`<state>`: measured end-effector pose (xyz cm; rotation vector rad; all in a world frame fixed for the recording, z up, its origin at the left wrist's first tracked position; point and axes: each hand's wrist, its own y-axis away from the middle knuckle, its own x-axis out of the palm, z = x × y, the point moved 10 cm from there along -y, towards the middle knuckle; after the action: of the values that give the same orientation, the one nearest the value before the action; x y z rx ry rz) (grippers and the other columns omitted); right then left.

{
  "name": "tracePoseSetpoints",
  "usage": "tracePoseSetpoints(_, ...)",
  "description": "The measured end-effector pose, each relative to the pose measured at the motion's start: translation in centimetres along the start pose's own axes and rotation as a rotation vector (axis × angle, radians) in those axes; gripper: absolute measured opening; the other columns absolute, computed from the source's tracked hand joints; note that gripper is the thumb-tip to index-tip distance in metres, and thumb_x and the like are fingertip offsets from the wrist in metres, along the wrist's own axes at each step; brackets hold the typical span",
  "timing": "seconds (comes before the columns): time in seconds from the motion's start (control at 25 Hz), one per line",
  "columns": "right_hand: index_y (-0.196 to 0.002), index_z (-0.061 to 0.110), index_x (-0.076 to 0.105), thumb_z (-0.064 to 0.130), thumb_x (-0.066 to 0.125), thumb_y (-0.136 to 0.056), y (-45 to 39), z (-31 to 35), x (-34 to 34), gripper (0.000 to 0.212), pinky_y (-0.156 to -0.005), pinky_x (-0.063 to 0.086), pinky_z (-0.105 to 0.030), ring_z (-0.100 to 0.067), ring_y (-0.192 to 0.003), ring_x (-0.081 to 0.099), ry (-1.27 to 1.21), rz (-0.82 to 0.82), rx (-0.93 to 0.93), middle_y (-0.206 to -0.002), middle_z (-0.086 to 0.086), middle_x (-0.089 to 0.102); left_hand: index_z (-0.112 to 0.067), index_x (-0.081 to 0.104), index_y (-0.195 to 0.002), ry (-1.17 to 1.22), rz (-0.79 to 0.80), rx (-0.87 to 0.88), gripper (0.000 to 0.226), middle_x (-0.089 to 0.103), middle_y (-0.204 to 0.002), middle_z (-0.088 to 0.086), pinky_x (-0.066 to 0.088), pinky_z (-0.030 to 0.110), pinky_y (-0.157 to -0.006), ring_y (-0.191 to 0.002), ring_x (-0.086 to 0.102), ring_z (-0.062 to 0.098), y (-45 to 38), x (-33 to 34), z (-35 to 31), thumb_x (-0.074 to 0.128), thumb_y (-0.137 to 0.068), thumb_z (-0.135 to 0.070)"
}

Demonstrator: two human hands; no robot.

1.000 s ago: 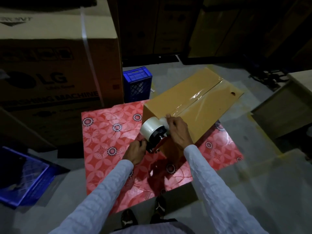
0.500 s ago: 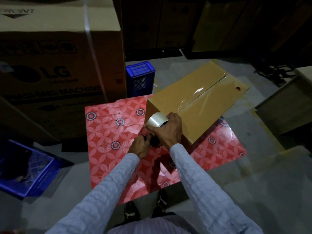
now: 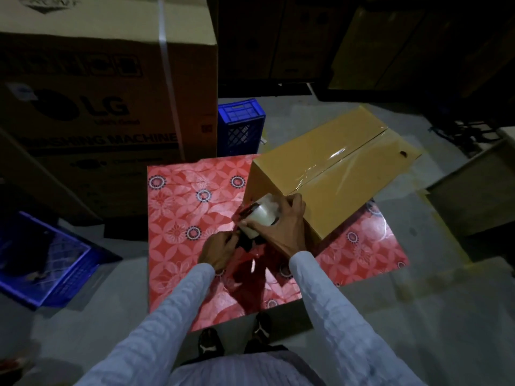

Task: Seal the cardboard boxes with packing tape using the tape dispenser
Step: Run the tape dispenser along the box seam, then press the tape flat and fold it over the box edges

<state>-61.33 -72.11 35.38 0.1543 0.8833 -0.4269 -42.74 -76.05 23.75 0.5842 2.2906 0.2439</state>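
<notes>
Box: cardboard box on red table, top seam already taped | hands: your left hand grips tape dispenser handle, right hand clamps its roll at near edge | left: cut, press down the end.

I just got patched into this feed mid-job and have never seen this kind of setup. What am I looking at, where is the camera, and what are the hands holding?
There is no machine here: a person works with bare hands, and the single camera sits on their head, looking forward and down. The left hand grips the handle of a tape dispenser. The right hand wraps over its tape roll, at the near end of a brown cardboard box. Shiny clear tape already runs along the box's top seam. The box rests on a red flower-patterned sheet on the floor. Behind stand a large LG washing machine carton and a blue plastic crate.
</notes>
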Motion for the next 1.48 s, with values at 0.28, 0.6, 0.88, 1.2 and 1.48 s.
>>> tracePoseSetpoints(0.28,-0.123,0.012,0.066,0.016,0.075,-0.082,5.8,-1.3,11.6,0.043,-0.118,0.039,-0.046,-0.034,-0.142,0.037,0.122,0.332,-0.090,-0.152,-0.013,0.039,-0.026,0.074,-0.099,-0.174,-0.063,-0.083,0.057,0.077,-0.102,0.012,0.051,0.037,-0.078,-0.097,0.071,0.035,1.6,-1.5,7.3,0.057,-0.077,-0.076)
tracePoseSetpoints(0.6,-0.115,0.007,0.065,0.004,0.060,-0.081,7.9,-3.0,15.9,0.035,-0.101,0.049,-0.038,-0.031,-0.117,0.058,-0.019,0.532,-0.087,-0.127,-0.008,0.054,-0.020,0.076,-0.112,-0.100,-0.089,-0.270,0.046,0.078,-0.106,0.008,0.045,0.028,-0.069,-0.087,0.071,0.027,4.9,-1.3,14.0,0.077,-0.081,-0.054)
tracePoseSetpoints(0.88,-0.112,0.004,0.066,0.014,0.075,-0.091,2.1,2.0,0.5,0.025,-0.090,0.052,-0.039,-0.029,-0.104,0.060,0.106,-0.232,-0.283,-0.116,-0.014,0.062,-0.017,0.014,-0.163,-0.428,0.311,-0.384,0.091,0.017,-0.167,0.022,0.037,0.040,-0.115,-0.145,0.039,0.038,0.1,-5.8,11.2,0.060,-0.094,-0.057)
tracePoseSetpoints(1.2,-0.116,0.014,0.058,0.047,0.081,-0.076,-4.6,-2.6,-2.3,0.057,-0.088,0.044,-0.046,-0.034,-0.104,0.052,0.531,-0.196,-0.083,-0.114,-0.011,0.058,-0.013,0.038,-0.154,-0.249,-0.125,0.613,0.085,0.032,-0.160,0.015,0.034,0.061,-0.115,-0.146,0.031,0.041,-6.0,-4.1,-13.5,0.081,-0.082,-0.030)
tracePoseSetpoints(1.48,-0.118,0.019,0.061,0.052,0.081,-0.074,-6.1,-2.2,-1.9,0.058,-0.078,0.043,-0.043,-0.035,-0.097,0.054,0.515,-0.238,-0.019,-0.114,-0.008,0.061,-0.011,0.059,-0.134,-0.548,-0.196,0.740,0.072,0.057,-0.139,0.011,0.032,0.054,-0.114,-0.133,0.050,0.034,-8.6,-2.1,-15.9,0.086,-0.067,-0.017)
